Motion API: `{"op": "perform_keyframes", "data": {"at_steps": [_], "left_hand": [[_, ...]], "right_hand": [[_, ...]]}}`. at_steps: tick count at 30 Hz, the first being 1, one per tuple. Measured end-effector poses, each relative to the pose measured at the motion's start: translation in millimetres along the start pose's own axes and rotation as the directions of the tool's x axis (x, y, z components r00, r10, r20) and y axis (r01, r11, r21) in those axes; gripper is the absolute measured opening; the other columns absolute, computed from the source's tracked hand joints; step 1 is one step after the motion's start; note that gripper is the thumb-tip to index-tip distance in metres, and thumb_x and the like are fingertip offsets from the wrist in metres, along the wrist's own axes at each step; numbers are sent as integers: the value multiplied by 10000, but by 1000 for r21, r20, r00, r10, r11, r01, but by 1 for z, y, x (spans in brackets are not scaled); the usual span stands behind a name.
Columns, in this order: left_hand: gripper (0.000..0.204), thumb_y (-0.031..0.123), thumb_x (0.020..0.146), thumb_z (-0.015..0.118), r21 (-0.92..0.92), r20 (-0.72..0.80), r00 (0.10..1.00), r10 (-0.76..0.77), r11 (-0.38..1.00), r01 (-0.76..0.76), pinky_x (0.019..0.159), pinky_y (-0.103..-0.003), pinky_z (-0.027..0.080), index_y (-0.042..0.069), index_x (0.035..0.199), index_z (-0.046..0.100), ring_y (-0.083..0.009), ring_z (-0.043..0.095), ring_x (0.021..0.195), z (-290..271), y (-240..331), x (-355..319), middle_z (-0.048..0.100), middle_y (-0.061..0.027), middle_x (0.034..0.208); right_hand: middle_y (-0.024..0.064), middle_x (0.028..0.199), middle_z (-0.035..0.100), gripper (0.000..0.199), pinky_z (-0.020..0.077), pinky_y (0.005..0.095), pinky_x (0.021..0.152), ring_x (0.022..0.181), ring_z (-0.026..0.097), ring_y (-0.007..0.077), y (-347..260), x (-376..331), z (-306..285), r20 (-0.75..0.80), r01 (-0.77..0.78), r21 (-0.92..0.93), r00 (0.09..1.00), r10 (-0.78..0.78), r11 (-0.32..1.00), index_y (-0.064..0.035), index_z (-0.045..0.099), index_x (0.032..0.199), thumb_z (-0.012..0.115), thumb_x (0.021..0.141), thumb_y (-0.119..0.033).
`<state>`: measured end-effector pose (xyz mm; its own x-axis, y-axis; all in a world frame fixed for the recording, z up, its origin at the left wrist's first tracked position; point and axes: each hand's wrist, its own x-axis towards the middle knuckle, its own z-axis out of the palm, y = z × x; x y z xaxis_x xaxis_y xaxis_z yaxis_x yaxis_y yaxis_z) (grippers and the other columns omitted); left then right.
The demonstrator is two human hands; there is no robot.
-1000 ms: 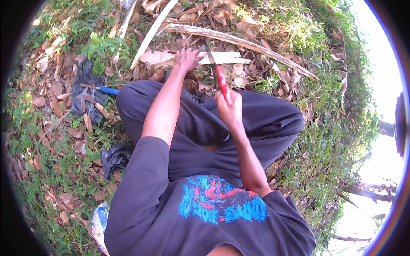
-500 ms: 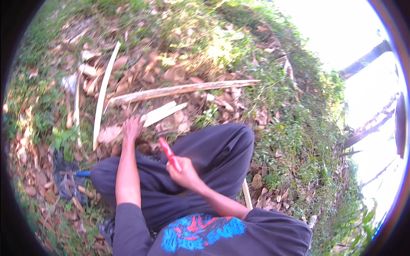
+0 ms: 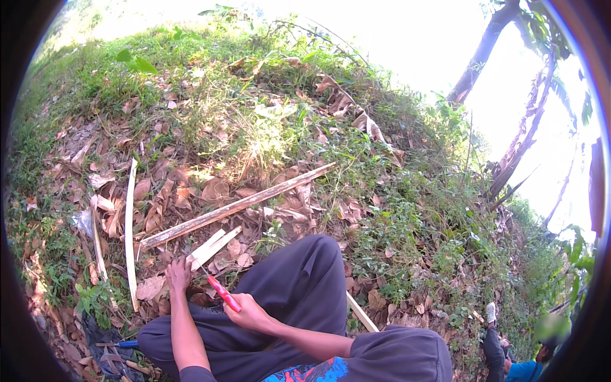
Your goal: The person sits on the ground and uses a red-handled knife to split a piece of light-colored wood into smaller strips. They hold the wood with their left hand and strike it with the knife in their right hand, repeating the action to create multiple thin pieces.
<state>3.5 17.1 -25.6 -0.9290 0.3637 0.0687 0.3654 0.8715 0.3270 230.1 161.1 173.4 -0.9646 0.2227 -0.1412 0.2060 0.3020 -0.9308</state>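
My right hand [image 3: 250,313] is wrapped round the red handle [image 3: 224,294] of a slim tool, held over my crossed legs. A thin grey tip shows past the handle, too small to tell whether it is a knife blade. Just left of it, low over the leaf litter, my left hand [image 3: 179,275] is closed at the near end of a pale split wood piece [image 3: 213,248], which forks into two prongs at its far end. The fingertips are partly hidden. Beyond that piece lies a long, rough wood strip [image 3: 242,205], slanting up to the right.
A pale curved strip [image 3: 130,232] and a thinner stick [image 3: 98,245] lie to the left. A blue-handled tool [image 3: 127,344] rests on a dark plastic bag [image 3: 102,337] beside my knee. Another strip [image 3: 361,312] is right of my legs. A person [image 3: 525,369] sits at the lower right.
The view has tilted up, bringing trees and the other person into sight, and my hands appear lower. Both hands keep much the same place relative to the wood and my legs.
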Motion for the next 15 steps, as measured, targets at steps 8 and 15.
{"op": "perform_keyframes", "data": {"at_steps": [8, 15], "left_hand": [[445, 421, 982, 490, -7, 50, 999, 1, 1000, -1, 965, -529, 394, 192, 1354, 574, -389, 547, 1099, -6, 3, -3, 598, -199, 1140], [446, 415, 978, 496, -14, 64, 998, -2, 1000, 3, 960, -529, 398, 191, 1358, 560, -392, 549, 1093, -3, 8, -5, 597, -205, 1135]], "right_hand": [[197, 581, 495, 187, 432, 436, 568, 526, 461, 207, 18, 1, 11, 6, 12, -13, 1000, -12, 1000, 52, 545, 798, 553, 867, -121], [169, 571, 466, 203, 421, 420, 565, 527, 424, 188, 18, -1, 5, -27, 18, 44, 999, -17, 999, 47, 516, 776, 556, 868, -130]]}}
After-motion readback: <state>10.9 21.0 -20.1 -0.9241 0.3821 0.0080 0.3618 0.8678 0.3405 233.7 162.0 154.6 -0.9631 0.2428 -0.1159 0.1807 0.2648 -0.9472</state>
